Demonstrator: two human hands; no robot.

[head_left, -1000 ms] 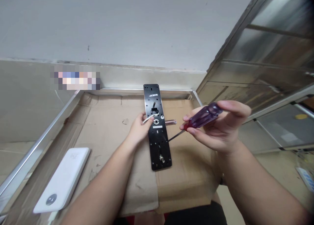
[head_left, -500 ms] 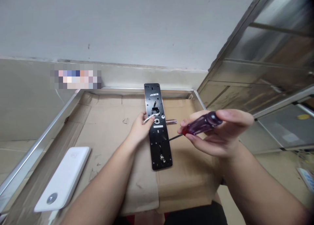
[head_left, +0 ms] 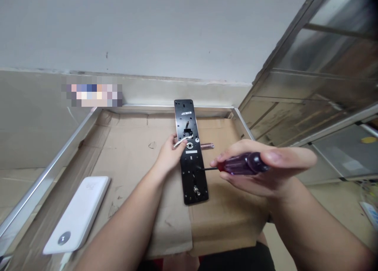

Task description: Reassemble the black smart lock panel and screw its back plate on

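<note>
- Screwdriver work on a long black plate [head_left: 192,165], by the look of it. It's lying with its holes and fittings facing up, roughly mid-counter [head_left: 54,170], over the cardboard [head_left: 132,153].
- Left hand [head_left: 169,156] has the plate by its left edge, thumb on top, right where the white wires [head_left: 183,140] come out. Can't really tell if it's pinching the wires too or just resting against them.
- Right hand [head_left: 267,184] is wrapped around a purple screwdriver [head_left: 242,164], shaft pointing left, thumb by the butt end.
- The tip reaches the plate's right side, below the square-holed ring [head_left: 189,145]. Too small to say whether it's seated in a screw or just over a hole.
- So my read: the step in hand is driving or backing out a small screw. Which one, no clue from here.
- Next move calls for a squared-up shaft, light push, steady twist, with the left hand bracing and the wires kept clear of the blade.
- Copper-coloured cylinder [head_left: 207,146] sticks out past the right edge; can't see if it's attached.
- White power bank [head_left: 76,214] sits off to the left, well apart.
</note>
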